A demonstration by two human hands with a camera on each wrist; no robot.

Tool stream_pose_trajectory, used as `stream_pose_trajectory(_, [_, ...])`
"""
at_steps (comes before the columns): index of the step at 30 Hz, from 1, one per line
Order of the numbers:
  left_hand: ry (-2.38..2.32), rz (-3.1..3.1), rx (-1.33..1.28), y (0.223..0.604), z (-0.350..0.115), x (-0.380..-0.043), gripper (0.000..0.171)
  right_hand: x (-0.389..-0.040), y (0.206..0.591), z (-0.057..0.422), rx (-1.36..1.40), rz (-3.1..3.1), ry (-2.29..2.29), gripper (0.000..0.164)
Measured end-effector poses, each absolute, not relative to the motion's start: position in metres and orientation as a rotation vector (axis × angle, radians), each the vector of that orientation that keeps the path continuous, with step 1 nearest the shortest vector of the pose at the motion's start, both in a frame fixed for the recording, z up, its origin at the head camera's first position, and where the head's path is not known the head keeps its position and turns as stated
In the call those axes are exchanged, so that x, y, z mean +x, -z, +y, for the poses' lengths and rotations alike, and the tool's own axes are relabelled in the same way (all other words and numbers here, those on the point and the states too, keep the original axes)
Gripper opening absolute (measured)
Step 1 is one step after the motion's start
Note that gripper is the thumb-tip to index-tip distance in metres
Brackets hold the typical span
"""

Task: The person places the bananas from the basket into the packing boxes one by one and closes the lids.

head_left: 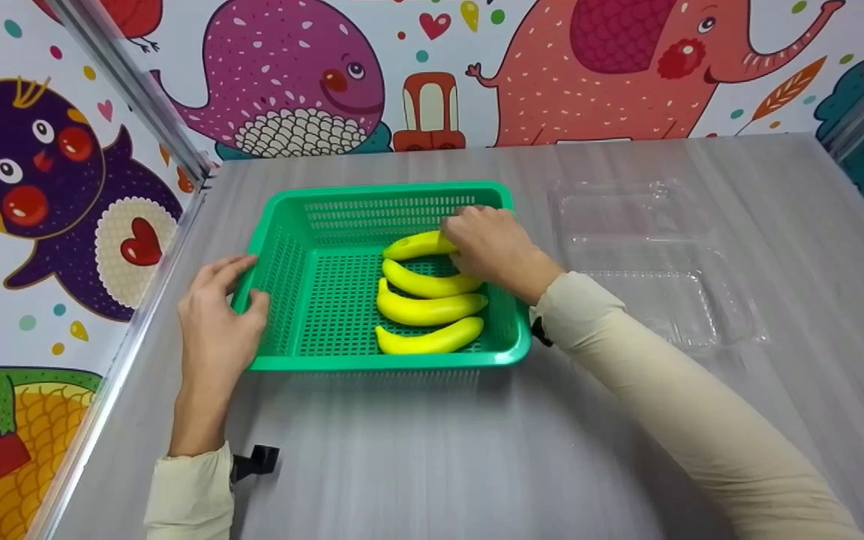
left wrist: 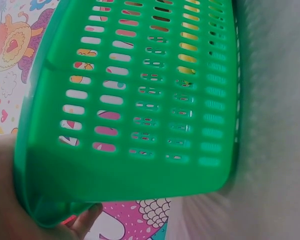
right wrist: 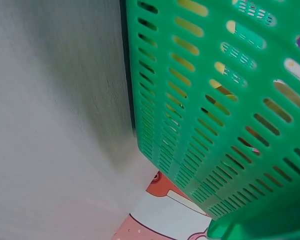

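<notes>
Before a cartoon-printed wall (head_left: 439, 60), on a grey table (head_left: 387, 457), handling yellow bananas (head_left: 432, 310) inside a green basket (head_left: 387, 363).
Gripping the basket's left rim with the left hand (head_left: 220, 315); holding the farthest of four bananas, lined up along the right side, in the curled right hand (head_left: 498, 246), near a clear plastic container (head_left: 646, 251).

Beyond the right hand (head_left: 492, 244), a white back wall (head_left: 481, 112) bears a printed coral elephant (head_left: 604, 105); beyond the left hand (head_left: 218, 322), the same wall shows a purple whale (head_left: 282, 75). Left of that hand stands a side wall (head_left: 4, 345) with a dark purple bird (head_left: 64, 180), edged by metal framing (head_left: 148, 94). Grey, wood-grained desk (head_left: 387, 457) spreads beneath both hands, softly shadowed on the near side of the right one.
</notes>
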State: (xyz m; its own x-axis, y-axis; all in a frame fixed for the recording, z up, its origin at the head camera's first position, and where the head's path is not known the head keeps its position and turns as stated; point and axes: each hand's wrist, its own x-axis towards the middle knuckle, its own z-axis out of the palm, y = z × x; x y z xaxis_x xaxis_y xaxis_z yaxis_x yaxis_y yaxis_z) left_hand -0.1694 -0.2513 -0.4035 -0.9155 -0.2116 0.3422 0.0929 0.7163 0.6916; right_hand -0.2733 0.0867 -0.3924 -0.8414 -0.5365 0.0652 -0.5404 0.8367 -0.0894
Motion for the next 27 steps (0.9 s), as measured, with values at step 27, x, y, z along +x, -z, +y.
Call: stream_pose_trajectory(27, [1.026, -2.496, 0.062, 0.404, -0.251, -0.169, 0.044, -0.262, 0.354, 0.117, 0.886, -2.902, -0.738, 0.042])
